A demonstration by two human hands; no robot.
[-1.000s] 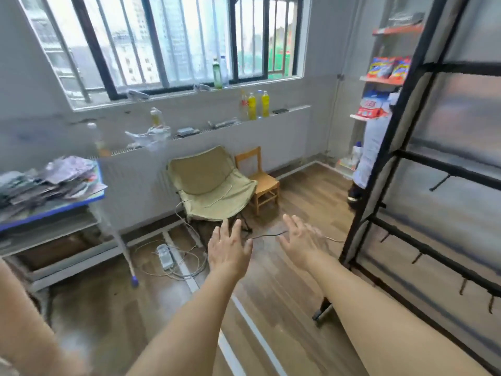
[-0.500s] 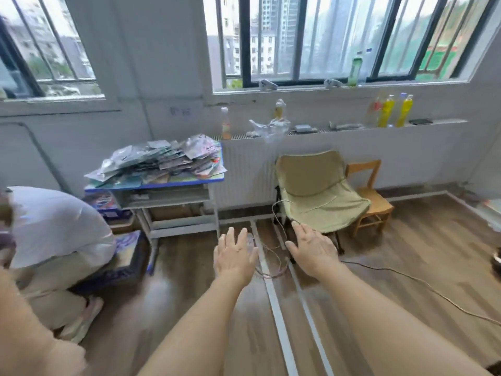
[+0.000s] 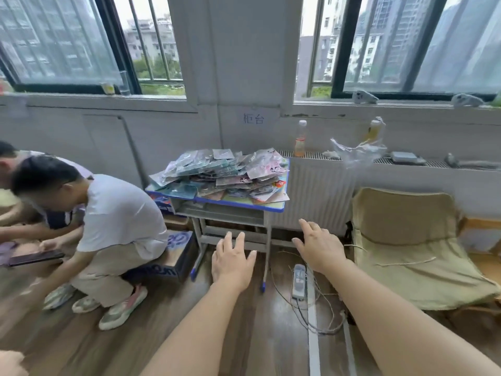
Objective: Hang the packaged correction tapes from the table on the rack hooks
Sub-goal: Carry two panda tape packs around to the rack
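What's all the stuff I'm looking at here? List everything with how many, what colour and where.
packaged correction tapes: a heap, too many to count, mostly pale blue and pink, on the table
table: one, blue-edged top, grey frame, against the wall
bottles: two, orange and yellowish, on the radiator ledge
plastic bag: one, clear, on the ledge
folding chair: one, beige, right of the table
power strip: one, white, on the floor
crouching people: two, left; the nearer in a white shirt
left hand: open, empty, stretched toward the table
right hand: open, empty, beside it
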